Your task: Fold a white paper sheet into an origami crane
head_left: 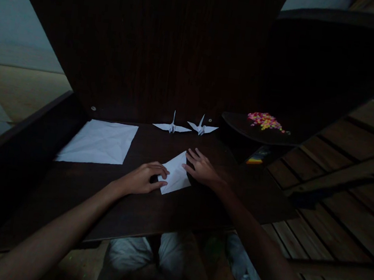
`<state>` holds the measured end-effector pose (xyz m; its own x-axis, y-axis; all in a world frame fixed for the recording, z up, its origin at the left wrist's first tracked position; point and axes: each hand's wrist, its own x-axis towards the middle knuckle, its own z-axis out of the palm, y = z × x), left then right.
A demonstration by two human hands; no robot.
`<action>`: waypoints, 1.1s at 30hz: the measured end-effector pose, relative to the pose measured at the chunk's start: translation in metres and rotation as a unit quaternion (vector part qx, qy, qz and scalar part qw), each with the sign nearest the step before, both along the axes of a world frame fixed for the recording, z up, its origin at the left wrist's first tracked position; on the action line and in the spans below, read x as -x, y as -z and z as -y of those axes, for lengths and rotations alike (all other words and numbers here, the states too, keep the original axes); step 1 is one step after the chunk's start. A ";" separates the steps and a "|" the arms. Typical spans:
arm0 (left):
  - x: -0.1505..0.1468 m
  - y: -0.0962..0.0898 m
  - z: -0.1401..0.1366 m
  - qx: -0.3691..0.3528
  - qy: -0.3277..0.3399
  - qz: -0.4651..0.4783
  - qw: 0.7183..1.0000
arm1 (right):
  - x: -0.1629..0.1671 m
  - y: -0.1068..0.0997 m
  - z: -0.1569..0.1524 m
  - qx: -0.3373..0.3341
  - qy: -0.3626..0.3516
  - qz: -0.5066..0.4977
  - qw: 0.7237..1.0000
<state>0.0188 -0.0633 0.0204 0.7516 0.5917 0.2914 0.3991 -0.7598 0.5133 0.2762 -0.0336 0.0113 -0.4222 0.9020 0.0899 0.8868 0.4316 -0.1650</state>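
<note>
A small folded piece of white paper (176,175), roughly kite-shaped, lies on the dark wooden desk in front of me. My left hand (144,178) rests on its left side, fingertips and thumb on top of the paper with a gap between them. At the upper right edge of the paper is my right hand (202,167), its fingers spread and the thumb touching the paper. Beyond the hands stand two folded white paper cranes, a left one (172,128) and a right one (202,129), with wings spread.
A larger creased white sheet (99,142) lies flat at the left of the desk (122,212). Small pink and yellow pieces (265,121) are heaped on a raised curved shelf (240,126) at the right. A dark upright panel (171,50) closes the back.
</note>
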 end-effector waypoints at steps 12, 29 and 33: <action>-0.005 0.012 0.001 -0.038 -0.011 -0.109 0.993 | 0.024 0.010 0.030 -0.093 -0.068 -0.078 0.990; -0.006 0.017 -0.002 -0.063 -0.035 -0.103 0.992 | 0.023 0.010 0.055 0.021 -0.091 -0.093 0.991; -0.007 0.016 -0.002 -0.077 -0.048 -0.101 0.991 | 0.021 0.014 0.054 0.016 -0.064 -0.182 0.981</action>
<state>0.0259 -0.0610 0.0041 0.7469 0.6231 0.2322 0.5557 -0.7766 0.2968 0.2556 -0.0876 -0.0030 -0.4783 0.8481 0.2279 0.7049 0.5256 -0.4763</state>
